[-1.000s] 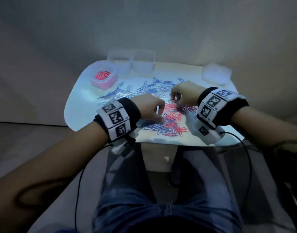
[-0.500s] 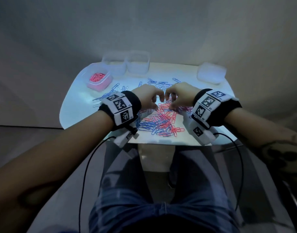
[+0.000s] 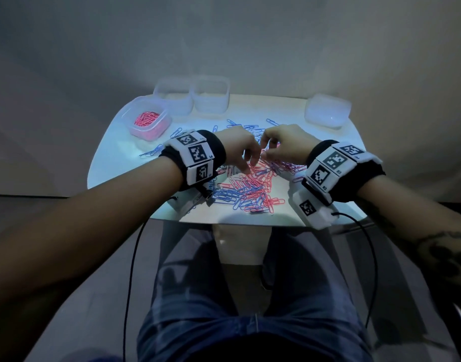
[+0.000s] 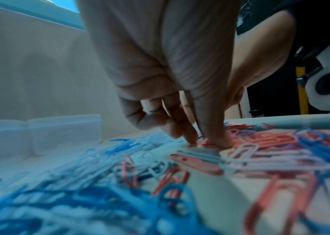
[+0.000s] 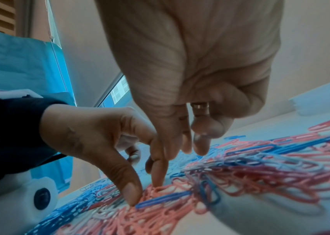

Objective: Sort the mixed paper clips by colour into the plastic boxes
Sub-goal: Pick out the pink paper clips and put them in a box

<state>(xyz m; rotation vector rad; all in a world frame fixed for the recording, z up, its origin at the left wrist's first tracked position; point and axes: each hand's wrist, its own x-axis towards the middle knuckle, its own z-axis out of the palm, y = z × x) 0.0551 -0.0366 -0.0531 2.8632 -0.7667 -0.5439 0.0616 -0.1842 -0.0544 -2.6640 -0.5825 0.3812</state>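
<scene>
Bare counter [image 3: 112, 163] lies open at the left edge; paper clips [image 3: 253, 189] cover the middle, and 4 plastic boxes [image 3: 211, 97] line the far edge.

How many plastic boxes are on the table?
4. One with pink clips sits far left; two empty-looking ones stand side by side at the far edge, and; one sits apart at the far right. The arms could hide more.

Mixed pink, blue, white paper clips [image 3: 250, 186] heaped mid-table; pink clips fill far-left box [image 3: 148, 121]; other boxes [image 3: 211, 96] behind.
</scene>
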